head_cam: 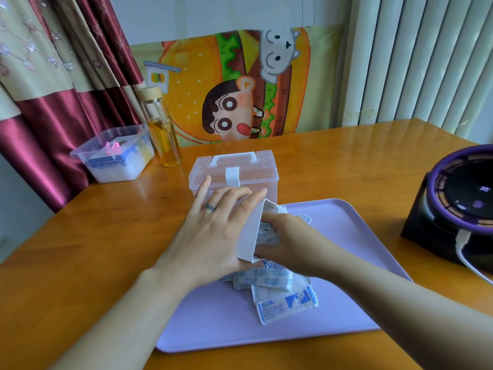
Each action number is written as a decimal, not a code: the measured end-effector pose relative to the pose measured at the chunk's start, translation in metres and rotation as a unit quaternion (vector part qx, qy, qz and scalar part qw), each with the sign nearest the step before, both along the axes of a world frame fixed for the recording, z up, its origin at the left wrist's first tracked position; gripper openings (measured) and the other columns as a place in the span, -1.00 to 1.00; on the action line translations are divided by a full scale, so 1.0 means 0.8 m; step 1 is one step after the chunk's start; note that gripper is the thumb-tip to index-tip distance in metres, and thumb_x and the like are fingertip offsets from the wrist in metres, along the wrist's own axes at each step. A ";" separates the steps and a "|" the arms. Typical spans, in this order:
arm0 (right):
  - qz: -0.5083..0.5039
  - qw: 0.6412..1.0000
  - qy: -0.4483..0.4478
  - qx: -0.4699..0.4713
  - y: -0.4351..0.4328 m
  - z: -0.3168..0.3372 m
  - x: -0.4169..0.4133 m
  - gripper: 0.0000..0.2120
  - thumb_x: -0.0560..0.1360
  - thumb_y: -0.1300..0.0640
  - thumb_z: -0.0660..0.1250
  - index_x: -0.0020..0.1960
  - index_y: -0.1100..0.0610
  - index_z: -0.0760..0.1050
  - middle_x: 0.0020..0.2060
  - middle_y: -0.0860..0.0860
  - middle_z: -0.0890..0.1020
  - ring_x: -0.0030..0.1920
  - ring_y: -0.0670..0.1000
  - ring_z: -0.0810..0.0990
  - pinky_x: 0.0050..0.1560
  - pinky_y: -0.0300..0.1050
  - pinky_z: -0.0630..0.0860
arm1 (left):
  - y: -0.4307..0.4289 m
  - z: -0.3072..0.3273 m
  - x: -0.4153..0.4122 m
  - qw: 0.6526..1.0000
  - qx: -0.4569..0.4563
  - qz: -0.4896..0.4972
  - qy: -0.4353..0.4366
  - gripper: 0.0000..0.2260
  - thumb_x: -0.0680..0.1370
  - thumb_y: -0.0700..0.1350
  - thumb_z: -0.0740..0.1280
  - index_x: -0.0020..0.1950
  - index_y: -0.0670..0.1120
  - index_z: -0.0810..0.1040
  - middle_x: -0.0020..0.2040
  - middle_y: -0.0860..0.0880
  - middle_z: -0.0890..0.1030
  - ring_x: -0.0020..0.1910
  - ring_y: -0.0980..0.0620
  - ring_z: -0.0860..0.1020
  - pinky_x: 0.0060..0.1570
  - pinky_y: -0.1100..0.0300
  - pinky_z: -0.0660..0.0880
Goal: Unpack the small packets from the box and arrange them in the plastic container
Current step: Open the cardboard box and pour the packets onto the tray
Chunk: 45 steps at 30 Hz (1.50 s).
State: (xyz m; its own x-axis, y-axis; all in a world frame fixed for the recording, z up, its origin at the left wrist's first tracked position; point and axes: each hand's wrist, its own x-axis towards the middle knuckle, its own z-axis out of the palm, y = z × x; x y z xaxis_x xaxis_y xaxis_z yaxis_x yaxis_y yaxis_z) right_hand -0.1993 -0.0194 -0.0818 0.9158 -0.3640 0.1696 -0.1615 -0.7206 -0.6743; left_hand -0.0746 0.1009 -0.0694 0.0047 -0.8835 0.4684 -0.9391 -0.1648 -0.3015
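Hands over a lavender tray (346, 231) on the table (106, 236). The left hand (213, 228) grips the white box (249, 236), tilted, its open side to the right. The right hand (290, 241) reaches its fingers into that opening among the packets (280, 292); whether they grasp one cannot be told. Spilled packets lie mid-tray, toward its near edge. The plastic container (234, 172) stands latched just beyond the tray's far edge.
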 end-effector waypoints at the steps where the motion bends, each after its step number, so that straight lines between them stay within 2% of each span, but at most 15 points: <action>1: -0.002 1.000 -0.001 -0.011 -0.001 0.000 -0.001 -0.63 0.44 0.13 0.36 0.22 -0.09 0.47 -0.05 -0.09 0.63 -0.10 -0.06 0.55 -0.13 -0.21 0.44 | 0.000 -0.001 0.001 1.000 0.000 0.004 0.001 -0.10 0.27 0.38 0.35 0.47 -0.03 0.20 0.25 -0.03 0.46 0.22 -0.06 0.46 0.41 -0.18 0.11; 6: -0.032 0.999 -0.022 -0.025 -0.017 0.005 -0.013 -0.69 0.48 0.15 0.35 0.19 -0.07 0.51 -0.28 -0.23 0.54 -0.30 -0.23 0.49 -0.34 -0.40 0.36 | 0.008 0.004 0.022 0.998 -0.008 0.051 0.025 -0.15 0.34 0.48 0.10 0.46 -0.04 0.24 0.25 -0.03 0.45 0.25 -0.03 0.38 0.42 -0.14 0.06; 8: -0.046 0.998 -0.012 -0.031 -0.028 0.007 -0.018 -0.70 0.48 0.13 0.36 0.19 -0.09 0.52 -0.33 -0.22 0.54 -0.37 -0.23 0.49 -0.39 -0.38 0.37 | 0.014 0.002 0.037 0.997 -0.001 0.073 0.021 -0.13 0.31 0.48 0.15 0.46 -0.04 0.24 0.25 -0.04 0.46 0.26 -0.04 0.38 0.42 -0.13 0.05; 11: -0.064 0.997 0.008 -0.051 -0.041 0.005 -0.024 -0.72 0.48 0.13 0.35 0.17 -0.09 0.52 -0.34 -0.18 0.55 -0.38 -0.20 0.50 -0.41 -0.34 0.39 | 0.021 -0.005 0.060 0.995 0.005 0.102 0.014 -0.06 0.22 0.40 0.40 0.45 -0.03 0.22 0.24 -0.06 0.47 0.26 -0.09 0.42 0.41 -0.17 0.09; 13: -0.074 0.994 0.038 -0.076 -0.046 -0.001 -0.025 -0.63 0.49 0.09 0.34 0.27 -0.13 0.45 -0.15 -0.07 0.61 -0.15 -0.09 0.56 -0.20 -0.18 0.51 | 0.024 -0.005 0.068 0.994 -0.006 0.109 0.017 -0.05 0.20 0.39 0.43 0.44 -0.05 0.23 0.24 -0.09 0.48 0.25 -0.10 0.41 0.40 -0.20 0.12; 16: -0.074 0.982 0.110 -0.133 -0.047 -0.010 -0.025 -0.42 0.45 -0.04 0.35 0.41 -0.21 0.24 0.24 -0.01 0.47 0.30 0.02 0.32 0.23 -0.07 0.37 | 0.027 -0.001 0.068 0.995 -0.027 0.097 0.018 -0.10 0.30 0.47 0.24 0.45 -0.07 0.21 0.25 -0.10 0.45 0.25 -0.10 0.39 0.40 -0.20 0.15; 20: -0.064 0.980 0.059 -0.179 -0.034 0.003 -0.028 -0.32 0.36 -0.19 0.39 0.42 -0.23 0.21 0.42 -0.12 0.24 0.43 -0.03 0.11 0.39 -0.06 0.15 | 0.025 0.003 0.060 0.996 -0.064 0.052 0.030 -0.16 0.39 0.48 0.04 0.45 -0.09 0.20 0.28 -0.08 0.38 0.27 -0.10 0.36 0.42 -0.18 0.12; 23: -0.051 0.975 -0.030 -0.216 -0.020 0.019 -0.028 -0.41 0.36 -0.23 0.38 0.36 -0.20 0.33 0.35 -0.19 0.35 0.36 -0.05 0.24 0.28 -0.15 0.20 | 0.021 0.004 0.054 0.995 -0.095 0.012 0.030 -0.20 0.41 0.44 0.11 0.45 -0.11 0.21 0.28 -0.09 0.37 0.27 -0.12 0.37 0.43 -0.18 0.11; 26: 0.014 0.976 -0.090 -0.199 -0.005 0.032 -0.023 -0.54 0.42 -0.15 0.37 0.29 -0.11 0.44 0.19 -0.21 0.51 0.06 -0.10 0.49 0.06 -0.16 0.39 | 0.016 0.007 0.045 0.992 -0.119 -0.018 0.026 -0.21 0.41 0.39 0.20 0.44 -0.12 0.21 0.30 -0.09 0.35 0.29 -0.13 0.38 0.44 -0.17 0.09; 28: 0.068 0.975 -0.061 -0.203 0.002 0.034 -0.019 -0.48 0.45 -0.07 0.37 0.38 -0.10 0.33 0.30 -0.18 0.43 0.00 -0.12 0.52 -0.04 -0.20 0.42 | 0.012 0.010 0.037 0.989 -0.136 -0.045 0.016 -0.21 0.40 0.33 0.31 0.44 -0.12 0.20 0.31 -0.08 0.34 0.30 -0.12 0.37 0.43 -0.20 0.10; 31: 0.104 0.956 0.019 -0.274 0.004 0.028 -0.009 -0.32 0.48 -0.03 0.33 0.49 -0.09 0.06 0.49 -0.16 0.12 0.21 0.05 0.49 0.01 -0.09 0.46 | 0.007 0.016 0.026 0.981 -0.176 -0.081 -0.005 -0.20 0.33 0.09 0.52 0.43 -0.12 0.21 0.30 -0.09 0.33 0.30 -0.10 0.36 0.43 -0.19 0.11; 33: 0.112 0.951 0.042 -0.283 0.006 0.023 -0.004 -0.31 0.50 0.01 0.31 0.50 -0.07 0.00 0.49 -0.17 0.07 0.21 0.10 0.49 -0.06 -0.08 0.41 | 0.004 0.019 0.022 0.974 -0.200 -0.102 -0.019 -0.21 0.33 0.01 0.53 0.43 -0.11 0.18 0.28 -0.10 0.34 0.30 -0.09 0.37 0.43 -0.18 0.12; 38: 0.112 0.971 -0.036 -0.208 0.004 0.017 0.003 -0.46 0.53 0.16 0.30 0.45 -0.02 0.19 0.30 -0.06 0.39 0.14 0.13 0.52 0.02 -0.03 0.45 | 0.007 0.016 0.026 0.971 -0.207 -0.116 -0.032 -0.22 0.38 0.00 0.48 0.44 -0.10 0.11 0.29 -0.13 0.33 0.30 -0.11 0.36 0.41 -0.23 0.15; 42: 0.110 0.964 -0.084 -0.226 -0.004 0.011 0.002 -0.57 0.56 0.16 0.25 0.40 -0.05 0.33 0.15 -0.06 0.50 0.04 0.09 0.53 -0.14 -0.19 0.34 | 0.009 0.014 0.030 0.972 -0.205 -0.110 -0.007 -0.27 0.41 0.13 0.43 0.43 -0.12 0.17 0.29 -0.13 0.34 0.31 -0.12 0.36 0.42 -0.23 0.13; 45: 0.127 0.961 -0.099 -0.224 -0.009 0.006 0.000 -0.63 0.55 0.15 0.21 0.34 -0.04 0.41 0.10 -0.05 0.53 -0.02 0.14 0.56 -0.13 0.02 0.51 | 0.008 0.012 0.032 0.973 -0.203 -0.111 -0.010 -0.21 0.38 0.14 0.46 0.44 -0.09 0.12 0.29 -0.13 0.34 0.29 -0.13 0.38 0.40 -0.25 0.16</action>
